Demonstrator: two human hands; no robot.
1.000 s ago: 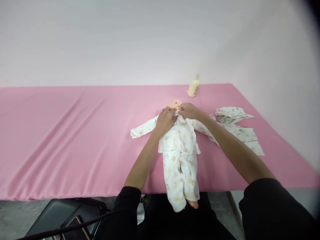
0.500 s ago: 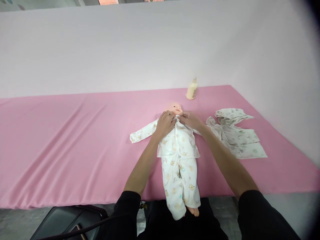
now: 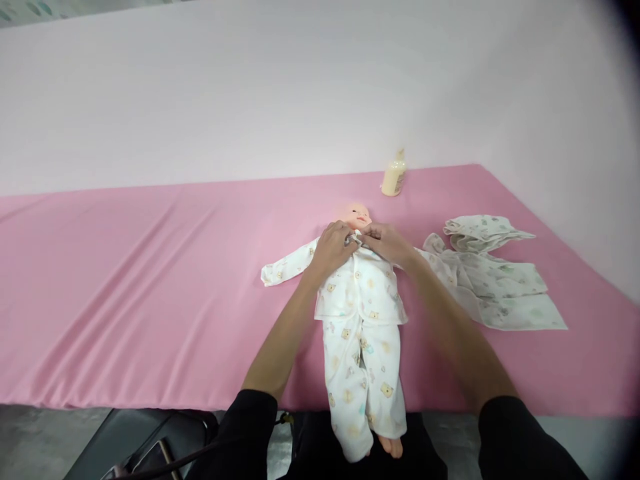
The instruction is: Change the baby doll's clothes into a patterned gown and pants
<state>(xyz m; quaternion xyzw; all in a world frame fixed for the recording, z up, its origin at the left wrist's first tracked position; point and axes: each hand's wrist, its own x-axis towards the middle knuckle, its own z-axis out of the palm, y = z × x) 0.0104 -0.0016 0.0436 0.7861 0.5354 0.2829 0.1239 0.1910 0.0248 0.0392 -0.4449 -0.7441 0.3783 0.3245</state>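
A baby doll [image 3: 359, 215] lies on its back on the pink-covered table [image 3: 165, 287], its legs hanging past the front edge. It wears a white bear-print pajama top [image 3: 373, 287] and matching trousers [image 3: 345, 380]. At the collar, just under the chin, my left hand [image 3: 334, 248] has its fingers pinched on the top's front edge. Opposite it, my right hand [image 3: 387, 241] pinches the other side of the collar. The fingertips nearly meet, and they cover the fastening there. Below them the shirt front lies together.
A cream pump bottle [image 3: 393, 179] stands beyond the doll's head, near the white wall [image 3: 250, 93]. On the right lie folded printed baby clothes [image 3: 515, 287] and a second folded bundle [image 3: 483, 230]. A black chair [image 3: 135, 440] with a phone on it is below the table at left.
Both hands stay at the collar with small finger movements. The view has shifted slightly, so the bottle and folded clothes appear further right.
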